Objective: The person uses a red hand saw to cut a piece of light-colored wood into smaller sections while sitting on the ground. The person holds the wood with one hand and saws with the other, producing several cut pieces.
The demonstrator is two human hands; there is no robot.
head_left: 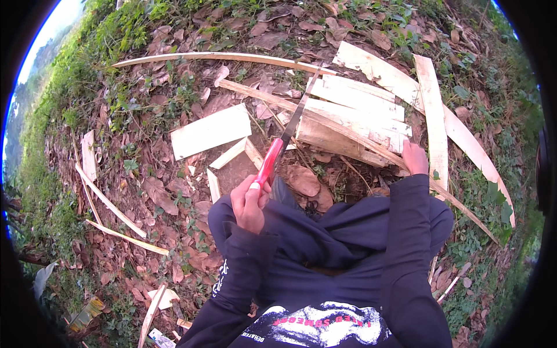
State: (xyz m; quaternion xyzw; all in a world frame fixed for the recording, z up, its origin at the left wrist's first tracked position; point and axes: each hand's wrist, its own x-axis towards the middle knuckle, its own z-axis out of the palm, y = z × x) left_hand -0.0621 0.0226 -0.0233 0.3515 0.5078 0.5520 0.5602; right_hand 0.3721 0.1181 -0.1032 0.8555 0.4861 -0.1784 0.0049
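My left hand (249,204) is closed round the red handle of a long-bladed knife (271,160). Its dark, narrow blade points up and away, passing over a long thin wooden strip (264,97). My right hand (414,158) is closed on that strip near the right end of a stack of pale boards (354,111). The strip runs slantwise over the stack, its near end reaching past my right forearm. Whether the blade touches the strip, I cannot tell.
A square pale board (210,131) lies left of the stack, with small offcuts (230,153) beside it. Longer planks (432,116) lie at the right, and a bent strip (220,56) lies beyond. Thin strips (110,200) are scattered at left among dry leaves. My legs (325,232) are crossed.
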